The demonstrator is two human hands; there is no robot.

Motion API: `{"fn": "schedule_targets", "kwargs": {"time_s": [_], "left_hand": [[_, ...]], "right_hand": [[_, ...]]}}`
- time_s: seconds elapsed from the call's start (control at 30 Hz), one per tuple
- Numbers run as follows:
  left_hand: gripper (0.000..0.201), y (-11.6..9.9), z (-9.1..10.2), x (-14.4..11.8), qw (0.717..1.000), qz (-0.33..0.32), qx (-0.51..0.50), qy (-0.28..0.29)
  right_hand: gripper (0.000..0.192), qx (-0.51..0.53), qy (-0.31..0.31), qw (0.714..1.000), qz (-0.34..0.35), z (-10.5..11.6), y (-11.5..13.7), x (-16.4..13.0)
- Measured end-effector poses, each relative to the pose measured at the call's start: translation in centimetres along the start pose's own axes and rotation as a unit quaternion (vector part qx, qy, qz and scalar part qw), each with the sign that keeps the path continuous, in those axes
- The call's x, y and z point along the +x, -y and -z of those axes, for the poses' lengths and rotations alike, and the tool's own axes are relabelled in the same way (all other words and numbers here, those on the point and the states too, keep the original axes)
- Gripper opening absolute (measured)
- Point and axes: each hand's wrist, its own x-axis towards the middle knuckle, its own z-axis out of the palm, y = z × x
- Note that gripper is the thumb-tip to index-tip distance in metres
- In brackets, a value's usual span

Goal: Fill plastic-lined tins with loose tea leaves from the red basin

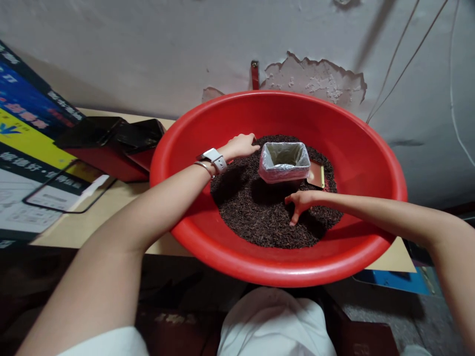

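Note:
A large red plastic basin [382, 178] holds a heap of dark, dry, loose tea leaves [256, 217]. On the heap stands a small rectangular container [285, 174], lined with a clear plastic bag that folds over its rim; its mouth faces up. My left hand [239, 146], with a watch and bracelet on the wrist, rests at the leaves just left of the container, fingers apart and holding nothing. In front of the container, my right hand [302, 202] touches the leaves, thumb spread from the fingers. A gold-edged rectangular lid-like piece [315, 174] lies right of the container.
Dark red and black boxes [107, 148] stand left of the basin on a tan board [74, 222]. Farther left leans a printed carton [33, 148] beside a black wire frame [70, 210]. Behind rises a peeling wall [148, 54]; cords hang at right.

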Motion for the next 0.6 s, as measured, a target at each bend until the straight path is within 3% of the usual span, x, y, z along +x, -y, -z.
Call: {"fn": "schedule_targets", "kwargs": {"time_s": [0.2, 0.3, 0.4, 0.5, 0.6], "left_hand": [[0.044, -0.1, 0.1, 0.0, 1.0, -0.002, -0.005, 0.004], [0.042, -0.3, 0.2, -0.2, 1.0, 0.003, -0.008, 0.004], [0.043, -0.4, 0.3, -0.4, 1.0, 0.003, -0.007, 0.003], [0.045, -0.5, 0.5, -0.5, 1.0, 0.0, -0.008, -0.006], [0.046, -0.6, 0.5, -0.5, 1.0, 0.002, -0.008, -0.008]], "right_hand": [[0.085, -0.009, -0.009, 1.0, -0.01, -0.3, 0.7, -0.1], [0.072, 0.084, -0.004, 0.996, 0.03, -0.1, 1.8, -0.4], [0.092, 0.126, 0.056, 0.987, 0.077, -0.6, 4.0, -0.7], [0.12, 0.025, 0.09, 0.992, 0.079, -1.5, 5.6, -0.9], [0.13, -0.025, 0.083, 0.992, 0.086, -2.4, 5.7, -0.7]]}}
